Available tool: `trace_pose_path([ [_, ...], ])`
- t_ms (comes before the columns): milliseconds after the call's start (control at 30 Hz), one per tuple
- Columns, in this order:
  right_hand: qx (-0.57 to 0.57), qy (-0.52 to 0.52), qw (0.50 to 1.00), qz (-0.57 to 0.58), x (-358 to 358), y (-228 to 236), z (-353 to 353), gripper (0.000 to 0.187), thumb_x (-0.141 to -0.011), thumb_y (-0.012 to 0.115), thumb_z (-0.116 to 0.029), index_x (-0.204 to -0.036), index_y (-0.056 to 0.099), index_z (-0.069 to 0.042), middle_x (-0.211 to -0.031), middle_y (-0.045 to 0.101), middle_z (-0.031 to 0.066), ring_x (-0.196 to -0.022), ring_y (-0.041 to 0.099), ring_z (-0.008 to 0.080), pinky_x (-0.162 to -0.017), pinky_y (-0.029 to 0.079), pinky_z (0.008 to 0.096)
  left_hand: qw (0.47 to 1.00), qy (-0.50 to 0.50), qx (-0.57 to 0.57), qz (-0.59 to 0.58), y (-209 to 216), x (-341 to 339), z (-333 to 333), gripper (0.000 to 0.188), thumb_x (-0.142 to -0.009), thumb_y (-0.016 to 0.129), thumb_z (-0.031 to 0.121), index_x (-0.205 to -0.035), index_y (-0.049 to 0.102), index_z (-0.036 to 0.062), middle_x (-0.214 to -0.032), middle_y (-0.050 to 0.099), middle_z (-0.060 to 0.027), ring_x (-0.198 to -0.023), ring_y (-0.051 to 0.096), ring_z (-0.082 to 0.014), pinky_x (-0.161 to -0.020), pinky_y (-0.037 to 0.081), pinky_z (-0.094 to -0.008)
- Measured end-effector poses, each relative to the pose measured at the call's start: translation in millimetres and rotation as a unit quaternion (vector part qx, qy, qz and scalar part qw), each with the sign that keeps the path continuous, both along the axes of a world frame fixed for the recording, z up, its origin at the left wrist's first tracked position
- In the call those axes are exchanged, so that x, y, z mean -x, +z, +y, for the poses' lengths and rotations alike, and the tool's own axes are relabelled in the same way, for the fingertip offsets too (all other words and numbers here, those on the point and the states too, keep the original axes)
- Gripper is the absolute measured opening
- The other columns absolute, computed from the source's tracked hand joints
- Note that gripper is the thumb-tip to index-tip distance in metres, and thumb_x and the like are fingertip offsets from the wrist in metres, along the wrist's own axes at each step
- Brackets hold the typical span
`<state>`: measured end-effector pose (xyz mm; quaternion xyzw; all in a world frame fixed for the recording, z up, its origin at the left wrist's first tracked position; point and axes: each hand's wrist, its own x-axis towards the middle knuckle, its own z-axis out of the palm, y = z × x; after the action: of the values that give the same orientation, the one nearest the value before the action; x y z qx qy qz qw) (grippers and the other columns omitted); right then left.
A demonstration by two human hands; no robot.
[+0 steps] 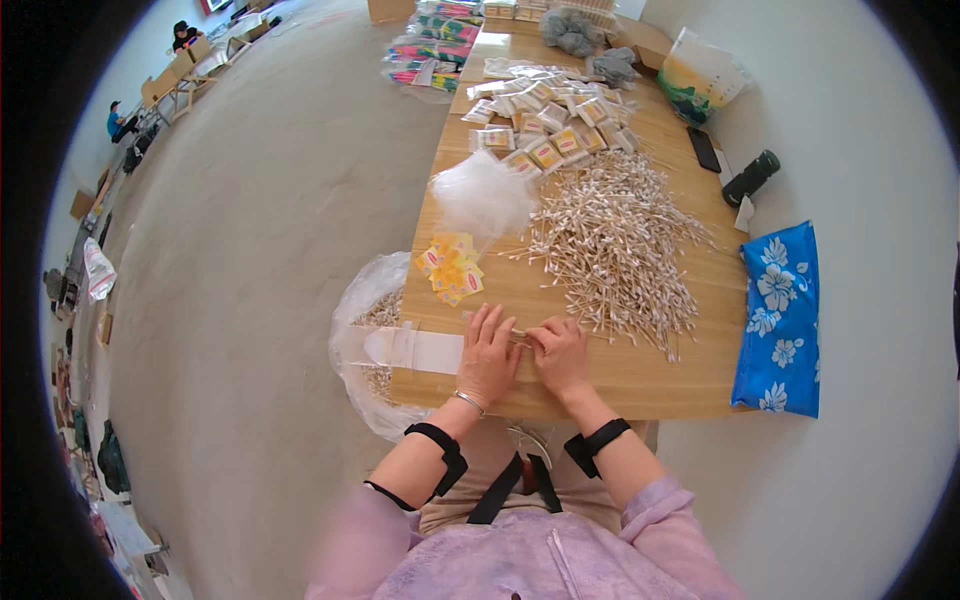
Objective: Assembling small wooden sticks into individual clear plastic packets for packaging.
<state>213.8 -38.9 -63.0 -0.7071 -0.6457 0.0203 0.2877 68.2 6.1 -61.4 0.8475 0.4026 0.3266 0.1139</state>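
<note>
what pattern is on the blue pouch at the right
The blue pouch has white flowers, in the head view.

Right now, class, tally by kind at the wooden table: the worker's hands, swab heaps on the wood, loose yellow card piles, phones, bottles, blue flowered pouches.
Left hand and right hand: 2
Swab heap: 1
Yellow card pile: 1
Black phone: 1
Dark bottle: 1
Blue flowered pouch: 1
Total: 7

Thin, pale sticks (519, 338), only partly visible, are held just below the frame's centre. Loose cotton swabs (620, 235), white-tipped, form a sprawling, tangled heap right of centre, pointing every which way.
</note>
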Motion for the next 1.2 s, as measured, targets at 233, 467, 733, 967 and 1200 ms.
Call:
trace_pose_path([
  [233,-0.028,-0.12,0.992,-0.039,-41.2,5.6,-32.4,0.022,-0.075,0.067,-0.015,-0.096,0.069,-0.016,-0.093,0.06,0.0007,-0.098,0.053,0.0235,-0.085,0.04,0.0388,0.995,-0.075,0.059,-0.029,-0.5,3.2,-4.7,0.023,-0.08,0.067,0.011,-0.102,0.062,0.006,-0.109,0.057,-0.0104,-0.11,0.05,-0.0318,-0.101,0.039,-0.043],
  [467,-0.005,-0.131,0.989,-0.068,-67.8,5.1,-7.6,0.015,-0.076,0.07,-0.02,-0.091,0.069,-0.017,-0.094,0.058,-0.001,-0.097,0.051,0.023,-0.085,0.041,0.0382,0.99,-0.131,0.037,-0.044,-4.2,2.3,-2.2,0.016,-0.076,0.07,0.011,-0.09,0.064,0.0083,-0.095,0.059,-0.0071,-0.098,0.055,-0.0289,-0.088,0.046,-0.0395],
  [733,0.004,-0.072,0.996,-0.052,-10.1,-5.2,29.1,0.009,-0.077,0.069,-0.023,-0.085,0.068,-0.019,-0.092,0.057,-0.0011,-0.096,0.052,0.0218,-0.085,0.04,0.0389,0.99,-0.115,0.063,-0.052,0.7,0.5,-3.3,0.021,-0.074,0.071,0.015,-0.092,0.061,0.0077,-0.1,0.057,-0.0079,-0.101,0.053,-0.0293,-0.091,0.043,-0.0402],
  [967,0.008,-0.036,0.999,0.01,-35.6,22.6,17.4,0.023,-0.073,0.073,-0.024,-0.093,0.069,-0.015,-0.099,0.057,0.0013,-0.101,0.05,0.0237,-0.089,0.038,0.0393,0.994,-0.024,0.086,-0.063,8.1,2.3,-5.0,0.043,-0.078,0.068,0.014,-0.116,0.053,0.0029,-0.122,0.05,-0.018,-0.12,0.043,-0.0357,-0.103,0.037,-0.0433],
  [1200,0.034,0.029,0.999,-0.028,-48.6,17.9,2.2,0.025,-0.07,0.076,-0.024,-0.092,0.07,-0.015,-0.099,0.057,0.0026,-0.103,0.049,0.0247,-0.09,0.037,0.04,0.991,-0.015,0.099,-0.088,-6.2,-0.9,3.7,0.042,-0.079,0.064,0.005,-0.119,0.053,0.0019,-0.127,0.049,-0.0179,-0.124,0.042,-0.0363,-0.105,0.036,-0.0434],
])
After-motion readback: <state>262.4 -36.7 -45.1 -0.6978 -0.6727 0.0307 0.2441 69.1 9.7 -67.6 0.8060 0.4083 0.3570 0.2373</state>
